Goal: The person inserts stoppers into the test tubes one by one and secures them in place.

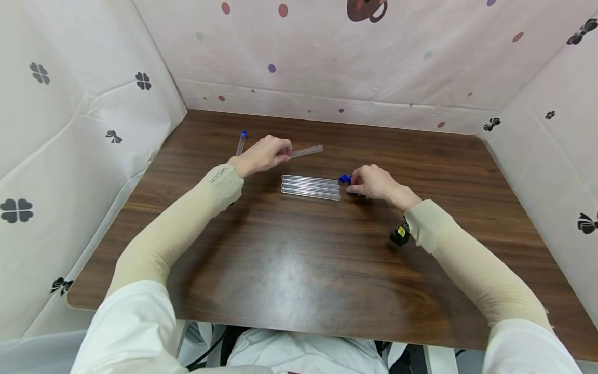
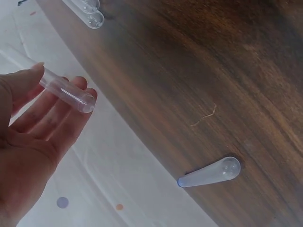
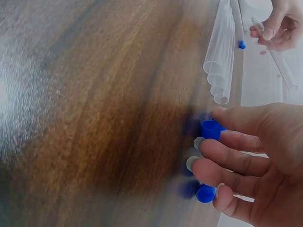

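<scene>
My left wrist camera shows me the left hand point(image 2: 40, 137) pinching a clear tube point(image 2: 67, 92). On the desk point(image 2: 199, 71) I see one blue-tipped tube point(image 2: 210, 173), well apart from the other tubes point(image 2: 92, 18) at the top.

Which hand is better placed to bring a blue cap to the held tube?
Probably the right hand: it appears to pinch a blue cap, with another cap close by. The left hand is occupied, holding the clear tube away from them.

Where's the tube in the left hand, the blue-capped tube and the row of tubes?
Held tube point(image 1: 307, 151): head view, on its clear part sticking out.
Blue-capped tube point(image 2: 210, 174): left wrist view, middle of its body.
Row of tubes point(image 1: 310, 187): head view, middle of the row.
</scene>
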### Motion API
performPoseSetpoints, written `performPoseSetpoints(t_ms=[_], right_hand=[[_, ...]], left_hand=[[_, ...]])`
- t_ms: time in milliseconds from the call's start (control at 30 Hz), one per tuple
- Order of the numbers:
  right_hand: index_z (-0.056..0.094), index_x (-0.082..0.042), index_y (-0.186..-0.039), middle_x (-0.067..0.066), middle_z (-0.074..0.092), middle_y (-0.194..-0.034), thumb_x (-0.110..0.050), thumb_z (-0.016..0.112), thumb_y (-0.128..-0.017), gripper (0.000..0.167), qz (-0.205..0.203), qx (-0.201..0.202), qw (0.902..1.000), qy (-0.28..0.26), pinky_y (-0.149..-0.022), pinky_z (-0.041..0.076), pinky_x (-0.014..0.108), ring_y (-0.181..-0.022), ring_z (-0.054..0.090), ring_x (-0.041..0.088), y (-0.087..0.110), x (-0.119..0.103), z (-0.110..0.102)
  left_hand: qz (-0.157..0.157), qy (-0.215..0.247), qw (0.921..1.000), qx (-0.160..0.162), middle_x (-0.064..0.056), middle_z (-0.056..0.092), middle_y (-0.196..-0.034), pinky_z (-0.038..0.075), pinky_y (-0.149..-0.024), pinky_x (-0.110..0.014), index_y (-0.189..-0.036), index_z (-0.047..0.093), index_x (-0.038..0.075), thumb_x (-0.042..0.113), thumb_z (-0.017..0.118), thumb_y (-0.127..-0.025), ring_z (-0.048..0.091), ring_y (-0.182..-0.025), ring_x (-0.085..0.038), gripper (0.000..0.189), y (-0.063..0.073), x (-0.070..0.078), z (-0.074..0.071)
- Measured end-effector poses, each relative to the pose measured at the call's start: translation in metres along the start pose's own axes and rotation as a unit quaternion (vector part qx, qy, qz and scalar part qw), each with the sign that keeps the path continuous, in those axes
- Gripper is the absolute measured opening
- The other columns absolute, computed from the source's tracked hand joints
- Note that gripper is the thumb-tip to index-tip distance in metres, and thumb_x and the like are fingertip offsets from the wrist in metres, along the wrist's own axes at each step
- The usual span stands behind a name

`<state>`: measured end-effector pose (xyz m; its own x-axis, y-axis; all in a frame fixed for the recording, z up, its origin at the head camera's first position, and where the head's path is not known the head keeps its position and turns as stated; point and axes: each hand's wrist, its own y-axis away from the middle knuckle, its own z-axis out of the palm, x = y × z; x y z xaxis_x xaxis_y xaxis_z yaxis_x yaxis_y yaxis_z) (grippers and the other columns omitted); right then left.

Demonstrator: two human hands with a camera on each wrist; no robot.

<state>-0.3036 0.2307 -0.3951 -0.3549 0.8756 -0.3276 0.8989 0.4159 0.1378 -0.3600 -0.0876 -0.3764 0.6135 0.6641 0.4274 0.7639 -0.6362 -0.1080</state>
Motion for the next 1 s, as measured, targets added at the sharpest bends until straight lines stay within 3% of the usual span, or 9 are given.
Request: performPoseSetpoints(t_ms=[400, 600, 1000], right_hand=[[0.067, -0.007, -0.089, 0.004, 0.068, -0.073, -0.023, 0.070, -0.088, 0.016, -0.006, 0.001, 1.0000, 0.006, -0.057, 0.047, 0.030, -0.054, 0.059, 0.012, 0.0015, 0.0001, 0.0002], [0.067, -0.008, -0.090, 0.004, 0.067, -0.075, -0.022, 0.069, -0.088, 0.014, -0.010, 0.004, 0.9998, 0.017, -0.058, 0.045, 0.030, -0.059, 0.057, 0.014, 0.0014, 0.0014, 0.0004], [0.065, -0.002, -0.106, 0.009, 0.065, -0.086, -0.016, 0.068, -0.085, 0.025, -0.008, -0.008, 0.9995, 0.031, -0.069, 0.048, 0.038, -0.076, 0.058, 0.021, 0.0013, 0.0054, -0.0028]], left_hand=[[0.017, 0.019, 0.9997, -0.003, -0.013, 0.067, -0.103, 0.049, -0.083, -0.039, -0.109, 0.057, 0.005, 0.013, 0.053, -0.099, 0.060, -0.089, -0.022, 0.014, 0.0019, -0.0042, 0.0022], [0.016, 0.025, 0.9996, -0.003, -0.017, 0.065, -0.101, 0.045, -0.076, -0.036, -0.110, 0.052, 0.006, 0.014, 0.050, -0.100, 0.053, -0.081, -0.022, 0.013, 0.0035, -0.0048, 0.0017], [0.008, 0.015, 0.9997, -0.016, -0.015, 0.067, -0.108, 0.048, -0.079, -0.038, -0.121, 0.057, 0.006, 0.015, 0.051, -0.100, 0.058, -0.085, -0.021, 0.024, 0.0044, -0.0048, 0.0015]])
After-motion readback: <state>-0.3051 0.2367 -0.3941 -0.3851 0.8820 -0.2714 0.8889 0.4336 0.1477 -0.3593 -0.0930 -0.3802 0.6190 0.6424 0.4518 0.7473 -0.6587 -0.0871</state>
